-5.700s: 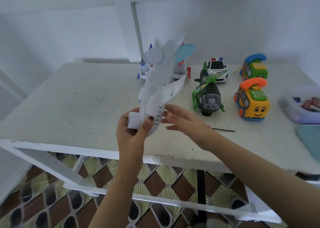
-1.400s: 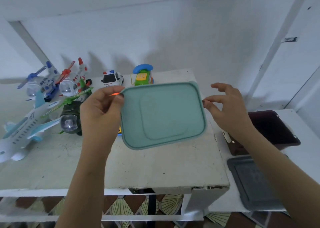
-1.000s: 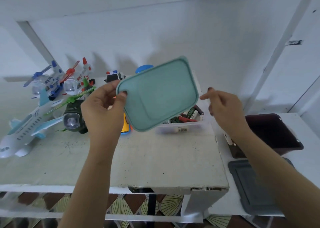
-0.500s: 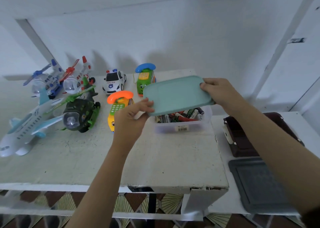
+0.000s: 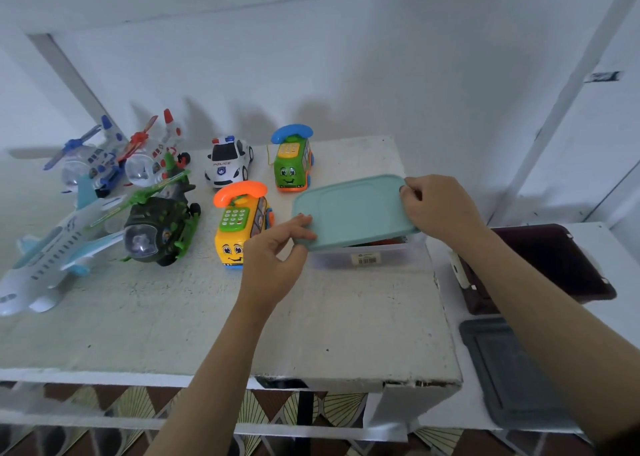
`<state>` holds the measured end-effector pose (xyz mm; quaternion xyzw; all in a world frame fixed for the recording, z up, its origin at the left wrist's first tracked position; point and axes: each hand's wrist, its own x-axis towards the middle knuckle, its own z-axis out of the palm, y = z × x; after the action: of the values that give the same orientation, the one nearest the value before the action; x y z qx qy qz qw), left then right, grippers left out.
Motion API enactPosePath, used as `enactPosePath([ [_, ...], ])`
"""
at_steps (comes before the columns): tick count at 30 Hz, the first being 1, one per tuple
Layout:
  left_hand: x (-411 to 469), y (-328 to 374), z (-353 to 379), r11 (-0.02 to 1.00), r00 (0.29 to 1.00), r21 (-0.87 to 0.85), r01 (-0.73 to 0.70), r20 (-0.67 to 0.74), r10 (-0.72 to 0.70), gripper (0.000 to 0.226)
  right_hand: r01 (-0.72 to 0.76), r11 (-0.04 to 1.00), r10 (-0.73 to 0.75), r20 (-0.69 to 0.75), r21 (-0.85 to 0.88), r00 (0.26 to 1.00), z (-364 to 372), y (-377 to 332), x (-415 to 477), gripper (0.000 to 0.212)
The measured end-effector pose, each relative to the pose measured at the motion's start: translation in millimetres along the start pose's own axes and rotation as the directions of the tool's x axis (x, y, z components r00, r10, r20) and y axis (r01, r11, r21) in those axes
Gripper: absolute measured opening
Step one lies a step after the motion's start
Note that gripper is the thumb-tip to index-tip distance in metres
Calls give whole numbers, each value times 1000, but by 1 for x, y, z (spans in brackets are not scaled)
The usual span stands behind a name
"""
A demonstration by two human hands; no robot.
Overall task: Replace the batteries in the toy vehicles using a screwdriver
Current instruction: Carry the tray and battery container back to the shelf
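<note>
Two hands hold a teal lid over a clear box at the right end of the table.

The left hand reaches up from the near side and pinches the near-left corner of the lid, fingertips on top. The right hand grips the far-right edge with bent fingers. The lid sits tilted on the box and hides almost all of the inside. On the table, just left of the box, stands a yellow bus, partly behind the left hand. Further left are a green helicopter and a plane. Behind them stand a green bus, a police car and two more helicopters near the wall. Beside the table on the right lie a grey lid and a dark tray. The car reads "POLICE". The barcode label on the box is too small to read.
</note>
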<state>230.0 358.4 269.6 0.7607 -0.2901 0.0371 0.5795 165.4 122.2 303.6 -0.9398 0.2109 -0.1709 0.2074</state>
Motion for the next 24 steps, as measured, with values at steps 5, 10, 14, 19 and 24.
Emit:
enactPosePath([
  [5,3,-3,4,995,996,49,-92,13,91,22,20,998,-21,-16,-54,1000,0,7,-4,28],
  [10,2,-1,3,999,999,3,-38,29,38,37,-40,999,40,-8,34,999,-4,3,-13,39],
  [14,-1,-2,3,999,1000,-31,7,21,-6,41,-48,997,48,4,66,999,-7,3,-18,41],
  [19,-1,2,5,990,997,-118,83,2,-83,46,-9,999,9,-1,37,1000,0,6,-20,36],
  [24,10,10,11,960,957,-27,279,-70,-280,45,-88,990,93,-41,107,995,4,5,-29,38],
])
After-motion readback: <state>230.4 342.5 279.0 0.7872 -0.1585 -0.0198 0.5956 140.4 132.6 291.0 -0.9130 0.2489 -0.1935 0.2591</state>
